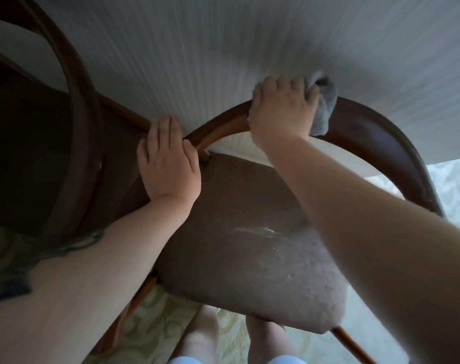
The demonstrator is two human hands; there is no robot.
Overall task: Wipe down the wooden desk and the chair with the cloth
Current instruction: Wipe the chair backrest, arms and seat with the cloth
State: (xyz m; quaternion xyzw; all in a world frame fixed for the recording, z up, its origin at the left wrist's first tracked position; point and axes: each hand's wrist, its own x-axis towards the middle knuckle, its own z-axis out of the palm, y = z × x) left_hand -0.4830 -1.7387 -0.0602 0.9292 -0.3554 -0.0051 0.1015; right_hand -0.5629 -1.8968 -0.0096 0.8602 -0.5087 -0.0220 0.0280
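While the right hand (281, 106) bunches a soft grey cloth (325, 106) on the chair's (381, 132) curved glossy wooden back, the left hand (168, 161) lies flat, fingers straight, by the brown plush seat (236, 245).

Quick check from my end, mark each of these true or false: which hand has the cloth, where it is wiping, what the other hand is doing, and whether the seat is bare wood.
1. The right hand holds the grey cloth. True.
2. The cloth is on the cushioned seat. False: it is wrapped over the curved wooden backrest rail of the chair.
3. The left hand lies flat, fingers straight, at the seat's back edge. True.
4. The left hand also holds a cloth. False: it holds nothing.
5. The seat is bare wood. False: it is brown upholstery with a pale streak.
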